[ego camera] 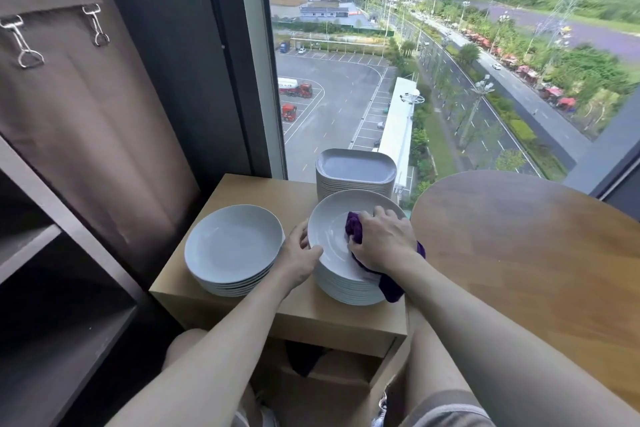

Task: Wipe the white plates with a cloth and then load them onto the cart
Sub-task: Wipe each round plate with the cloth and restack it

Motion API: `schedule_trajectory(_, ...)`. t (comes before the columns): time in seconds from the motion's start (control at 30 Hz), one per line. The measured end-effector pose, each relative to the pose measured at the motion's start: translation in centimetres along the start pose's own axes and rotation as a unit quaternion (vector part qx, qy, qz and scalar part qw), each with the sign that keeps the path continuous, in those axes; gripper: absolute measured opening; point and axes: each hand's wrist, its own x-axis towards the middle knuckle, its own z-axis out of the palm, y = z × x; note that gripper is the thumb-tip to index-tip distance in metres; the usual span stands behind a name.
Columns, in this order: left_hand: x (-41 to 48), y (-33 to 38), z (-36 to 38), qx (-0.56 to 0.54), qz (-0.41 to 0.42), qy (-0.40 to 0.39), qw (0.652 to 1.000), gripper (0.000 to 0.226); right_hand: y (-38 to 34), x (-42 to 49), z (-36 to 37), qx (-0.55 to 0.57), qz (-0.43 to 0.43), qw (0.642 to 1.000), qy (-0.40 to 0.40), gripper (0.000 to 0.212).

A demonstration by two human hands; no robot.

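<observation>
Cloth [354, 227], purple and bunched, sits under the right hand [382, 239], whose fingers curl round it and press it against the inside of the top plate [329, 234]. A loose tail of the same cloth trails back under the wrist and hangs over the near edge of the stack [346, 291] on which that plate rests. The left hand [299, 255] grasps the opposite rim of the top plate: its thumb lies over the rim and its fingers curl against the outside, so the plate is held between the two hands.

Just outside the left hand stands a lower stack of round white plates [233, 246], near the held plate but apart from it. Beyond the right hand's knuckles rises a taller stack of square plates [355, 168]; whether it touches the held plate cannot be told. All three stacks stand on a small wooden cabinet [249, 194].

Outward from the right hand is a round wooden table [536, 253], close beside the cabinet. Well away from the left hand, dark shelving [52, 253] stands with brown fabric [86, 114] hung by metal clips [20, 42]. Past both hands a tall window [346, 80] looks down on a car park.
</observation>
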Motion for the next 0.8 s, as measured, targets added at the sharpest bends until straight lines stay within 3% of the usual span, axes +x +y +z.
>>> schedule_trajectory(0.23,0.4,1.0,0.0,0.132,-0.008,0.1,0.986,0.063,0.1,0.0,-0.1,0.017,-0.002,1.0,0.003,0.048)
schedule_trajectory(0.47,-0.3,3.0,-0.4,0.055,-0.004,0.074,0.996,0.072,0.5,-0.2,-0.5,0.076,0.0,0.997,0.016,0.043)
schedule_trajectory(0.67,-1.0,4.6,-0.2,0.013,-0.008,0.071,0.997,0.057,0.8,-0.2,-1.7,0.152,0.017,0.988,-0.026,0.026)
schedule_trajectory(0.8,-1.6,4.3,-0.6,-0.033,-0.009,0.096,0.995,0.058,1.3,-0.7,-2.9,0.184,0.009,0.982,-0.046,0.024)
